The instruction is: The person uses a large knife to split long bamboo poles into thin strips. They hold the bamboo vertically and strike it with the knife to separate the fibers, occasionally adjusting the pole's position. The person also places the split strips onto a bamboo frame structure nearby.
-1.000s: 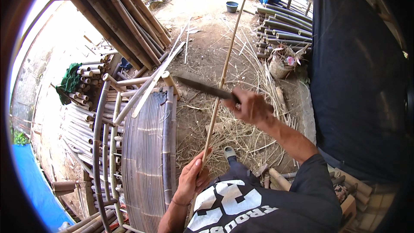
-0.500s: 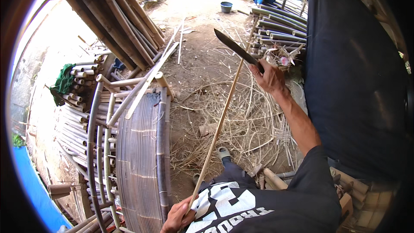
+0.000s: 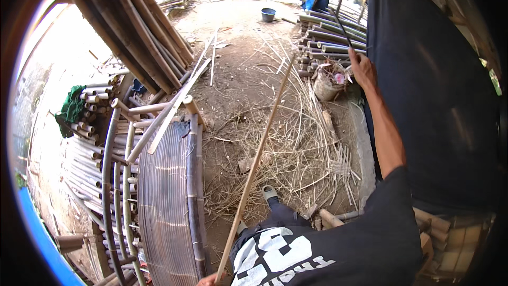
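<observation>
My left hand [image 3: 208,279], cut off by the lower edge, is closed on the near end of a long bamboo strip [image 3: 254,169]. The strip slants away to the upper right above the ground, its far end free. Out at the right, my right hand [image 3: 363,70] is closed round the handle of a machete [image 3: 343,27]. Its dark blade points up and away, seen nearly edge-on in front of the stacked poles and apart from the strip. The handle is mostly hidden by my fingers.
On the left stands a slatted bamboo bench [image 3: 166,201] with pale split strips [image 3: 177,108] across it. Bamboo shavings [image 3: 286,153] litter the ground. Bamboo poles [image 3: 330,34] are stacked beyond a sack [image 3: 326,87]. A black sheet [image 3: 428,90] hangs at right; a bucket [image 3: 268,15] stands farther off.
My right hand has swung right and farther out with the machete, whose blade has left the strip. My left hand sits lower in view, still on the strip.
</observation>
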Available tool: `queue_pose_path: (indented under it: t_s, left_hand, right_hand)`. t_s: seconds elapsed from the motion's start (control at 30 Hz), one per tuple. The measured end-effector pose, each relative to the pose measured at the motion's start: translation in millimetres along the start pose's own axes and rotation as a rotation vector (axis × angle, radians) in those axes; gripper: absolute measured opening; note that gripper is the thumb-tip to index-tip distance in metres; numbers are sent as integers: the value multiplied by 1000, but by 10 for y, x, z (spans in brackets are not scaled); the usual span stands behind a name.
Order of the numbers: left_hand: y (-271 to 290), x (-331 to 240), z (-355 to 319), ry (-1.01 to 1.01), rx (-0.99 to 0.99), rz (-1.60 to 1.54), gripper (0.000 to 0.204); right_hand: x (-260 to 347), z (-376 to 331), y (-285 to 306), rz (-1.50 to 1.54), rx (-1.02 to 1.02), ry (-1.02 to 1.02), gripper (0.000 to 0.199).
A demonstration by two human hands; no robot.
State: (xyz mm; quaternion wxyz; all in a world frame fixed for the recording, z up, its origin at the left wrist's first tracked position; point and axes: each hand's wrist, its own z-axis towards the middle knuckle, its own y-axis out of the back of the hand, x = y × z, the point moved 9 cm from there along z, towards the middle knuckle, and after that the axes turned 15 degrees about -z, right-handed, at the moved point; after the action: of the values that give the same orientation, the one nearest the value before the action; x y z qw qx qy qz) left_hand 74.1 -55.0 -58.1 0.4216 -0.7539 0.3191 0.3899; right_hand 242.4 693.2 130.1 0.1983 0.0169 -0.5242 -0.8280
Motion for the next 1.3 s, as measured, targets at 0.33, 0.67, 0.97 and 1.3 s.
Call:
queue_pose_path:
  t_s: [0.33,0.67,0.97,1.3]
  left_hand:
    - [-878,-1077,2214,-55,-102,-231,36]
    - [-1042,-1085,1998,-67,-87,-158,41]
    - [-1036,-863,1702,30,-137,-208,40]
    - [-738,-510,846,190,-109,-71,37]
  right_hand:
    - [2517,-3145,34,355,47,904,59]
    - [2249,-2509,-133,320,42,714,56]
    - [2321,-2613,73,306,-202,951,57]
    - [1474,-1334,-520,152,192,432,68]
